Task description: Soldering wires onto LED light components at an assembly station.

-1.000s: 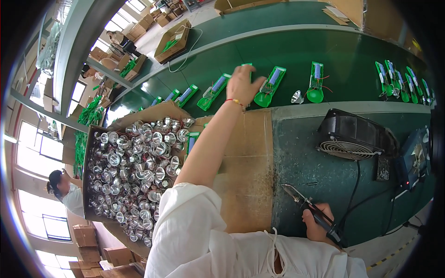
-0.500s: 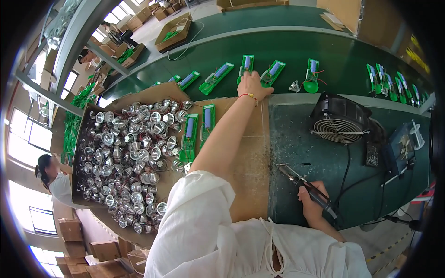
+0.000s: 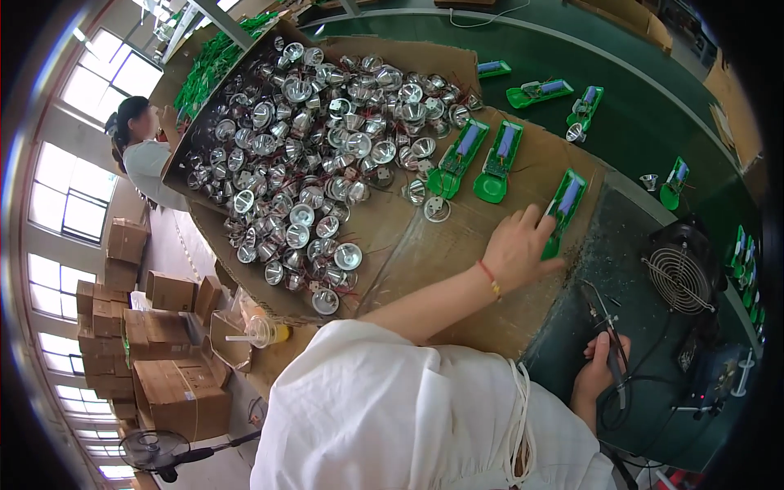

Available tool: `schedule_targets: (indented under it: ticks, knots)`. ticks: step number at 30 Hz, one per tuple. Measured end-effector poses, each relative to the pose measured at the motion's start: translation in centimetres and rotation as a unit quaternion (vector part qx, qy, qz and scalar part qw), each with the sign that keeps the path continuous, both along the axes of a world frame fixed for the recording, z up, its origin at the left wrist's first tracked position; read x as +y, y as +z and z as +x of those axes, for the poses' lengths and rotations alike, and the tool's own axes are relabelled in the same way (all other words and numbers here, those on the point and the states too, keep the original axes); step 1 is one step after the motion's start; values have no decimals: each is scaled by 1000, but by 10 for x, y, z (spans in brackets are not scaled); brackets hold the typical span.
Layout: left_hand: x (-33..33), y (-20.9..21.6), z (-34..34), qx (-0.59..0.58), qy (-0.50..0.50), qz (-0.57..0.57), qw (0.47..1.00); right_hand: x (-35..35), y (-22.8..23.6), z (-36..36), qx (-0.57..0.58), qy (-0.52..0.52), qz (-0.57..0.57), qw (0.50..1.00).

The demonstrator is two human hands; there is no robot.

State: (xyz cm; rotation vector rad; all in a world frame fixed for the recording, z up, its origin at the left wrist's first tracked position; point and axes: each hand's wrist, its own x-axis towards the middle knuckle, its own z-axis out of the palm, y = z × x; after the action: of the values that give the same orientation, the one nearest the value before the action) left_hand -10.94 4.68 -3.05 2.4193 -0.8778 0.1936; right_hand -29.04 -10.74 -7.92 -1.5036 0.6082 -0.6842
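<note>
Green circuit board (image 3: 563, 211) lies on the cardboard sheet (image 3: 457, 269), under the left hand (image 3: 516, 247), whose fingers rest flat on it. The right hand (image 3: 600, 369) grips a soldering iron (image 3: 608, 327). Two boards (image 3: 478, 155) wait farther off; many silver reflectors (image 3: 310, 155) remain heaped left.

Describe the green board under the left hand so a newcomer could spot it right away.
Start at the brown cardboard sheet spread beside the heap of silver reflector cups. At its edge by the dark green mat lies a green board with a bluish strip. Unlike the two similar boards lying side by side nearer the heap, the left hand rests on it.
</note>
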Motion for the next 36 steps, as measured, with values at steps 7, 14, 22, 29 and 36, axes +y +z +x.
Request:
schedule_targets:
  ticks: [7, 14, 22, 29, 36]
  knots:
    - [119, 10, 28, -81, 273, -96, 954, -3, -3, -8, -3, -7, -24, 1000]
    - [151, -6, 93, 43, 331, -84, 939, -1, -7, -4, -13, 0, -37, 999]
    - [104, 6, -3, 153, 125, -310, 930, -1, 5, -8, -50, 4, -50, 998]
    - [99, -18, -49, 193, 120, -240, 944, 30, 14, 4, -37, 86, -42, 995]
    - [80, -21, -59, 172, 46, -227, 958, 39, 28, -3, -16, 83, -81, 993]
